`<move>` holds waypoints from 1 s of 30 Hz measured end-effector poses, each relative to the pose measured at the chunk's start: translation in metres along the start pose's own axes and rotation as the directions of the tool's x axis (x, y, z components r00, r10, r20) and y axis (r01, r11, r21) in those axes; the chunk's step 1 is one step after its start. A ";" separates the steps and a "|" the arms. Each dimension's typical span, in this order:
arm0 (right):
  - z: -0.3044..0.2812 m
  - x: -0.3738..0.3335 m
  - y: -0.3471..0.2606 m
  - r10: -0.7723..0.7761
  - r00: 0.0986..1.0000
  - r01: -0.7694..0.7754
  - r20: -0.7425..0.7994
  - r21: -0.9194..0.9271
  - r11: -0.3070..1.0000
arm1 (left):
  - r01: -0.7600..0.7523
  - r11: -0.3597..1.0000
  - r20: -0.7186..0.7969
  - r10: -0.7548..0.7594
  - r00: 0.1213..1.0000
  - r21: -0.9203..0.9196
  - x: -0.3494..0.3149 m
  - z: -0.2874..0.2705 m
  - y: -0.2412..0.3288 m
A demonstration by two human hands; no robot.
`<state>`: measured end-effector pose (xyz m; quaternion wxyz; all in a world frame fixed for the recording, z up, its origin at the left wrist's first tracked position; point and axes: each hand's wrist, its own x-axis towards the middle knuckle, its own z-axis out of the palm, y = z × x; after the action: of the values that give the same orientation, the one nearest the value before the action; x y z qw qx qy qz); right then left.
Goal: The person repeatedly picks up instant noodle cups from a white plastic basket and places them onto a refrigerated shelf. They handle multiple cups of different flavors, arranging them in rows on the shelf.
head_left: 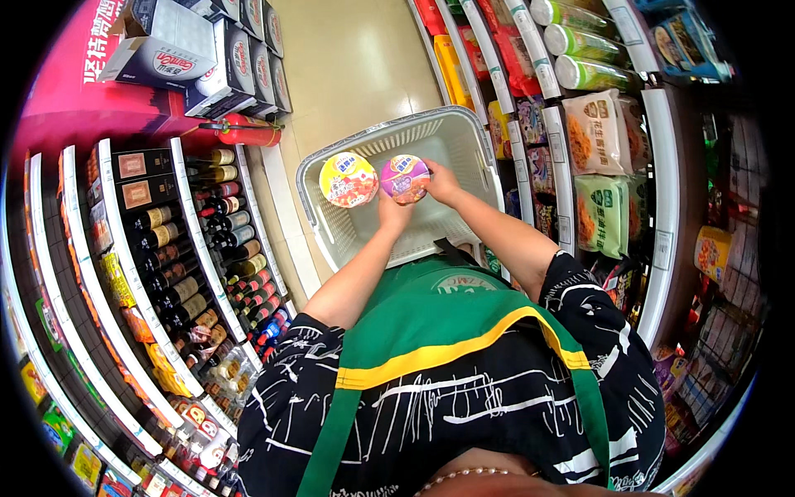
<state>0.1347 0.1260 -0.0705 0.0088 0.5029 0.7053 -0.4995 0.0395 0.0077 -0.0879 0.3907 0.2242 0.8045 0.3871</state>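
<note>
Cup [405, 179], purple-lidded, between both hands [396, 212] [442, 182]

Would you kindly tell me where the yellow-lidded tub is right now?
In the head view, the yellow-lidded tub appears over the left part of the grey basket, just left of the purple-lidded tub.

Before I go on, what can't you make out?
Head view:
- Left hand: some fingers hidden behind the purple-lidded cup.
- Yellow-lidded cup: base hidden under its own lid.
- Basket: near rim partly covered by the apron.
- Bottles: label print too small.
</note>
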 end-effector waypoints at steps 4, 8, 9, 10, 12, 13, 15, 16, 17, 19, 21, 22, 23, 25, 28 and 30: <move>0.010 0.017 0.015 0.040 0.999 -0.042 -0.013 -0.125 0.991 | 0.108 0.994 0.056 -0.109 0.992 0.013 0.013 0.013 -0.014; 0.020 0.038 0.026 0.038 0.999 -0.034 0.019 -0.145 0.989 | 0.122 0.990 0.155 -0.110 0.982 -0.068 0.031 0.016 -0.032; 0.022 0.042 0.028 0.040 0.999 -0.035 0.028 -0.168 0.985 | 0.120 0.988 0.176 -0.102 0.979 -0.097 0.035 0.017 -0.036; 0.027 0.044 0.030 0.016 1.000 -0.012 0.017 -0.189 0.982 | 0.156 0.983 0.194 -0.135 0.972 -0.100 0.037 0.017 -0.040; 0.036 0.051 0.031 -0.036 0.999 0.033 -0.011 -0.233 0.972 | 0.221 0.970 0.229 -0.193 0.954 -0.103 0.042 0.015 -0.035; 0.038 0.053 0.033 -0.001 0.998 0.010 0.059 -0.163 0.986 | 0.261 0.956 0.251 -0.223 0.942 -0.130 0.047 0.017 -0.044; 0.034 0.051 0.017 0.045 0.976 -0.036 0.214 -0.044 0.998 | 0.328 0.925 0.284 -0.269 0.921 -0.189 0.057 0.028 -0.082; 0.035 0.052 0.018 0.011 0.978 0.006 0.207 -0.081 0.997 | 0.351 0.914 0.306 -0.281 0.910 -0.205 0.059 0.030 -0.088; 0.040 0.055 0.026 -0.021 0.980 0.044 0.198 -0.114 0.992 | 0.357 0.911 0.328 -0.280 0.902 -0.205 0.057 0.027 -0.086; 0.048 0.057 0.036 -0.060 0.982 0.091 0.179 -0.170 0.981 | 0.353 0.916 0.343 -0.275 0.898 -0.190 0.056 0.024 -0.086; 0.049 0.053 0.035 -0.074 0.985 0.107 0.157 -0.217 0.970 | 0.339 0.927 0.316 -0.277 0.907 -0.159 0.055 0.024 -0.094; 0.048 0.051 0.035 -0.035 0.986 0.071 0.163 -0.222 0.972 | 0.335 0.932 0.296 -0.283 0.912 -0.142 0.055 0.024 -0.098; 0.042 0.046 0.025 0.003 0.986 0.036 0.169 -0.231 0.972 | 0.336 0.934 0.261 -0.295 0.919 -0.124 0.056 0.025 -0.103; 0.035 0.041 0.022 0.020 0.986 0.021 0.167 -0.242 0.970 | 0.341 0.934 0.253 -0.307 0.918 -0.105 0.053 0.020 -0.097; 0.027 0.036 0.041 -0.040 0.988 0.073 0.149 -0.223 0.972 | 0.378 0.923 0.300 -0.340 0.891 -0.077 0.046 0.003 -0.066; 0.019 0.028 0.045 -0.078 0.987 0.101 0.142 -0.170 0.980 | 0.432 0.902 0.281 -0.406 0.870 -0.032 0.046 -0.001 -0.059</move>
<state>0.1441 0.1315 -0.1259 0.0783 0.4330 0.7666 -0.4677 0.0075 0.0024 -0.1556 0.5802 0.0760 0.7548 0.2965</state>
